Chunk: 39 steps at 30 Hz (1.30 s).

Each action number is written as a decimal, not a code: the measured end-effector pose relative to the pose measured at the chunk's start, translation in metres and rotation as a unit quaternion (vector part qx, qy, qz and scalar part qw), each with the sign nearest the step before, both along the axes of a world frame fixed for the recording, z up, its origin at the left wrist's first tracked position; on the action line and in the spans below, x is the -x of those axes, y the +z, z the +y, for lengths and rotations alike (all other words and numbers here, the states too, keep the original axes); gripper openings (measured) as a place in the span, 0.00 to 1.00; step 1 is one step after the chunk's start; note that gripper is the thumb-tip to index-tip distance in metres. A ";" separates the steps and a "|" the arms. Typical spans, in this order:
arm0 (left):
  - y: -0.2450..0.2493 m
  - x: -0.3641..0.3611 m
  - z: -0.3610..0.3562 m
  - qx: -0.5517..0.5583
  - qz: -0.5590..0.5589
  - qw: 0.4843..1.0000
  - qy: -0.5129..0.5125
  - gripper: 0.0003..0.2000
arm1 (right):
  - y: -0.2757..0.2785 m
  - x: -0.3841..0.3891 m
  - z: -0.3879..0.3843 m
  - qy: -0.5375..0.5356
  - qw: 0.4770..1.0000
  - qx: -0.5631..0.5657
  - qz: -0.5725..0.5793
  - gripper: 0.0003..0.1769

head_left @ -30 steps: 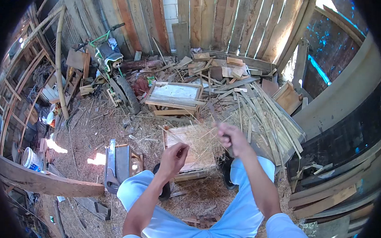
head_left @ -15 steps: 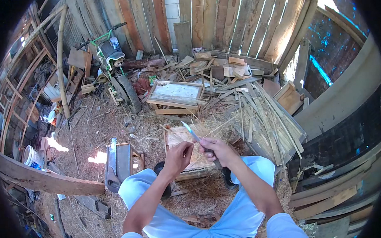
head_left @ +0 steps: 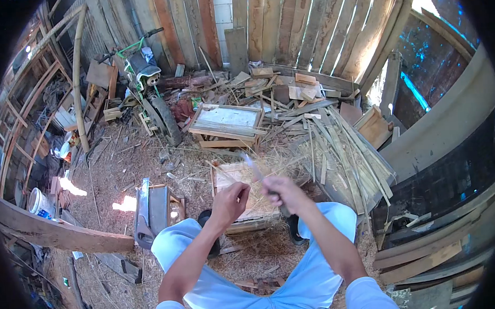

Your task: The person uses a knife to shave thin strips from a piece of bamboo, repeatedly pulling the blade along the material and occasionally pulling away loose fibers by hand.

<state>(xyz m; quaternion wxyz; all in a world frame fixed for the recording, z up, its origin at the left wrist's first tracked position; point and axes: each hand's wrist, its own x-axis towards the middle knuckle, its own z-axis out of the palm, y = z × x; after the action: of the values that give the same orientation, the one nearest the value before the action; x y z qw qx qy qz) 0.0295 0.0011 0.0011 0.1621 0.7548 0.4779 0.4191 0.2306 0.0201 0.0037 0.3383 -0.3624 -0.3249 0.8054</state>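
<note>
My right hand (head_left: 286, 193) is wrapped around the dark handle of a knife (head_left: 252, 166), its blade pointing up and away to the left, a little blurred. Close beside it, my left hand (head_left: 231, 204) is closed in a pinch. A thin wooden strip (head_left: 224, 173) runs up to its fingertips; the part between the fingers is hidden. Both hands are above a low wooden box (head_left: 238, 168) with a pale top, standing between my feet. Thin shavings and strips lie on and around this box.
A handsaw (head_left: 144, 214) lies on a small wooden frame by my left knee. Long wooden strips (head_left: 350, 155) are piled on a board to the right. Farther off are a tray-like framed box (head_left: 226, 120), scrap wood (head_left: 278, 89) and a small motorbike (head_left: 160, 117). A white bucket (head_left: 40, 202) stands left.
My right hand has moved slightly to the right with the knife, and the blade now stands more upright and is blurred. My left hand has hardly moved.
</note>
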 end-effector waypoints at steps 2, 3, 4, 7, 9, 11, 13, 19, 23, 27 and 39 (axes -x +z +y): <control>0.002 -0.001 -0.002 0.014 0.046 0.999 -0.011 0.03 | 0.000 0.019 -0.010 0.029 0.999 -0.001 0.025 0.11; 0.002 -0.001 -0.003 0.019 0.042 0.999 -0.010 0.03 | 0.000 0.019 -0.008 0.029 0.999 0.000 0.027 0.11; 0.002 -0.001 -0.003 0.020 0.043 0.999 -0.010 0.03 | -0.001 0.017 -0.005 0.023 0.999 0.015 0.042 0.10; 0.005 0.001 0.001 0.001 0.041 0.999 -0.008 0.03 | 0.002 0.003 0.005 -0.006 0.997 0.032 0.065 0.10; 0.005 0.005 0.002 -0.019 0.052 0.998 -0.011 0.03 | 0.005 -0.012 0.014 -0.047 0.995 0.049 0.068 0.10; 0.004 0.009 0.003 -0.024 0.054 0.998 -0.010 0.03 | 0.009 -0.030 0.020 -0.070 0.994 0.033 0.075 0.12; 0.005 0.011 0.002 -0.030 0.055 0.998 -0.006 0.03 | 0.013 -0.044 0.025 -0.089 0.992 -0.005 0.094 0.16; 0.009 0.015 0.001 -0.041 0.065 0.997 -0.007 0.03 | 0.013 -0.058 0.027 -0.161 0.981 0.004 0.105 0.17; 0.004 0.012 0.003 -0.035 0.060 0.998 -0.001 0.03 | 0.008 -0.036 0.017 -0.110 0.992 0.003 0.054 0.16; 0.007 0.002 0.001 -0.049 0.088 0.995 -0.009 0.03 | -0.003 0.014 -0.007 0.005 0.999 0.023 0.036 0.14; 0.009 0.019 0.000 0.014 0.021 1.000 0.009 0.02 | 0.008 -0.048 0.023 -0.130 0.982 -0.003 0.139 0.18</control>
<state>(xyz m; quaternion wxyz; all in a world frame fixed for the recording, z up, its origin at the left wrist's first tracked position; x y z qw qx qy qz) 0.0106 0.0015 0.0104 0.1589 0.7570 0.4934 0.3978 0.2785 0.0429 0.0119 0.4833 -0.2851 -0.2273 0.7959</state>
